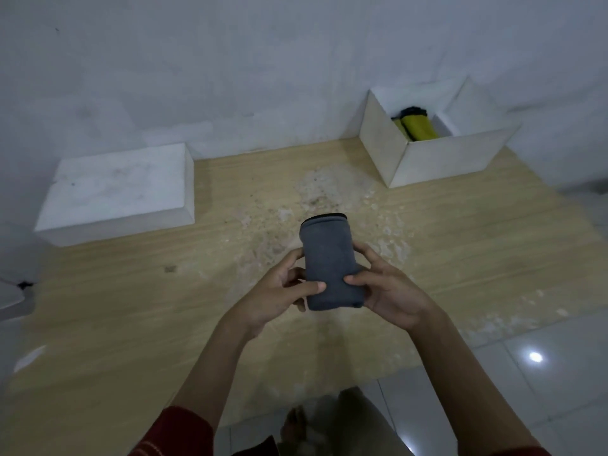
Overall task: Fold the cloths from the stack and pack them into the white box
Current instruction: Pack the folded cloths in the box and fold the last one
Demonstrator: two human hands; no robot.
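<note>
"Grey cloth, folded up small. Where is it?" asks the first.

"Up in the air, well away from the white box, on the side nearer the person. Both hands have it."

"How do they hold it?"

"The left hand is on the side far from the box. The right hand is on the side close to the box. Each thumb lies on top and the fingers curl round the edge. It looks like they squeeze so the folds do not pop open."

"Is the box ready?"

"Its top is open. A yellow cloth stands inside, with a dark one just behind it. They stand on end, maybe so more can fit beside them. The front wall hides how much room is left."

"So what step is this?"

"The folding looks done. It seems the grey one goes into the box next."

"What could go wrong?"

"Soft cloth is floppy. If one hand lets go too soon, it may come undone."

"And the stack?"

"No stack shows. Far to the left of the box, by the same wall, sits a flat white block. Nobody can tell what it is for."
</note>
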